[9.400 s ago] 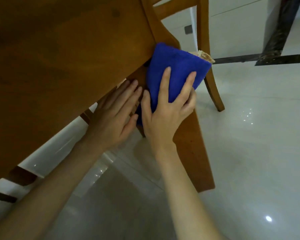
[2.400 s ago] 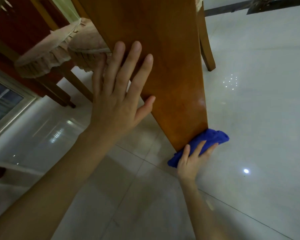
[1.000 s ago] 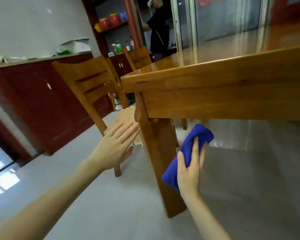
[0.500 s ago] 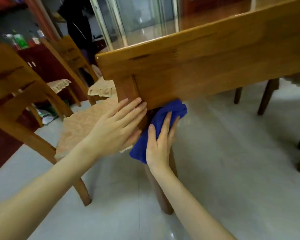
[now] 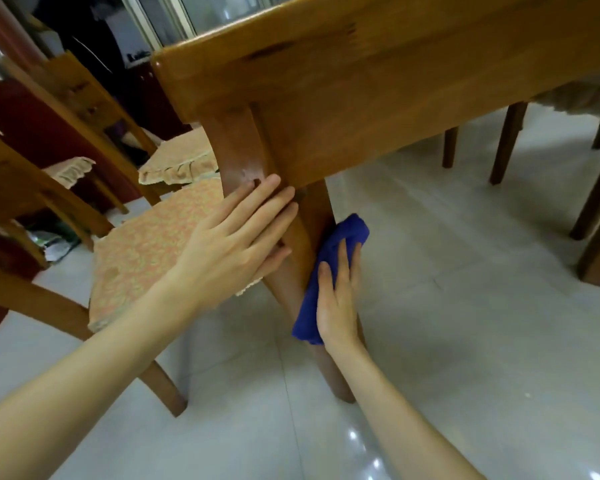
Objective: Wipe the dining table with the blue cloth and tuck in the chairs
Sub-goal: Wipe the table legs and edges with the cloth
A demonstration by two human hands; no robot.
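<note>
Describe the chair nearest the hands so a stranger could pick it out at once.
Start at the table leg where the right hand presses the blue cloth. The chair stands just left of that leg, partly under the left hand. Its flat orange-patterned cushion differs from the frilled beige ones behind.

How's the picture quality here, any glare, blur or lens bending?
Head view: dim, soft indoor light; bright glare spots on the glossy floor tiles; wide-angle bending curves the table leg; the left hand, right hand and blue cloth look fairly sharp; background slightly blurred.
</note>
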